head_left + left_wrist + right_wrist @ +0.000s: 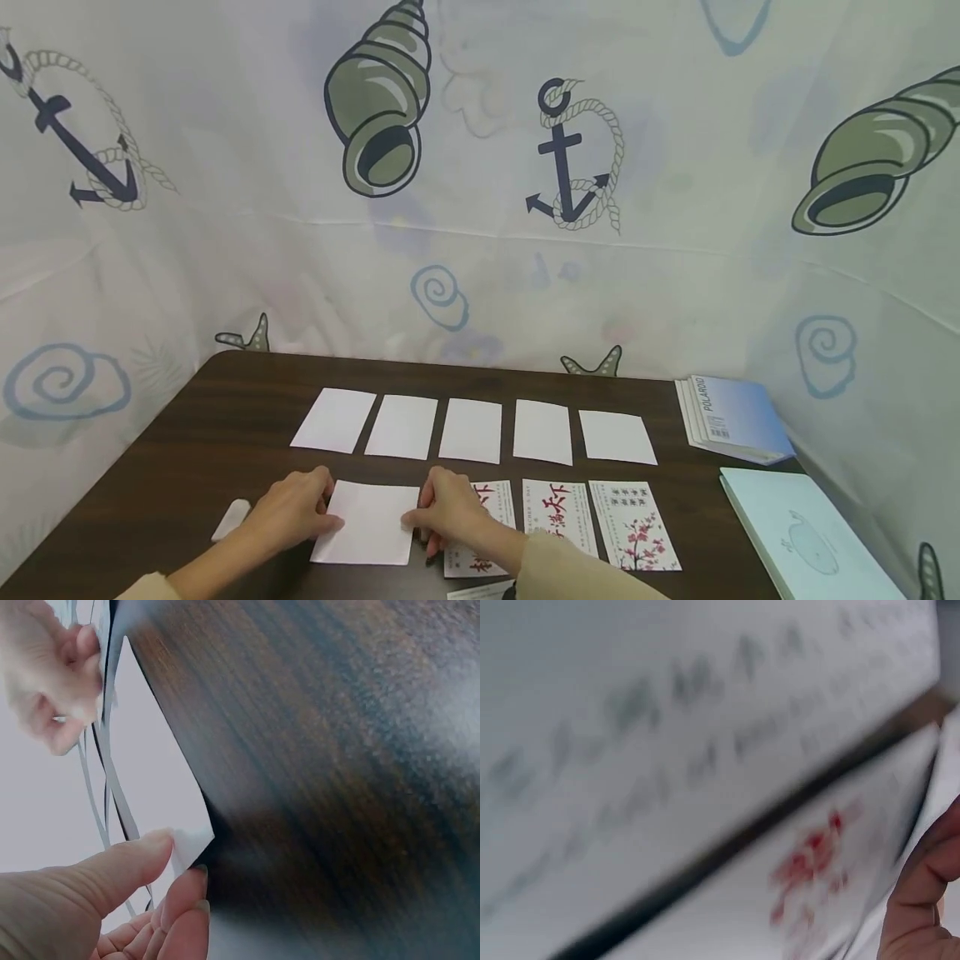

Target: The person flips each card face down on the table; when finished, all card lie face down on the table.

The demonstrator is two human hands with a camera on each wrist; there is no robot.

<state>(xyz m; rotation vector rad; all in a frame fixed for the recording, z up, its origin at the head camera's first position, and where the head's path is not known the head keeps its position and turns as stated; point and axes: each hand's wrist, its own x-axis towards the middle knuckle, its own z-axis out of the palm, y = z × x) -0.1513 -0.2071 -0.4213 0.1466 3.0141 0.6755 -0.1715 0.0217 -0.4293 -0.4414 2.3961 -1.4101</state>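
A blank white card lies near the front of the dark table, between my two hands. My left hand pinches its left edge, thumb on top and fingers beneath, as the left wrist view of the card shows. At the right edge, my right hand holds the card between thumb and curled fingers. A small dark thing, too unclear to name, shows under the right fingers. Printed cards with red characters and pink blossoms lie to the right, one partly hidden by the right hand.
Several blank white cards form a row farther back. A small white rounded object sits left of the left hand. On the right are a stack of blue Polaroid-labelled booklets and a pale blue book. A patterned cloth hangs behind.
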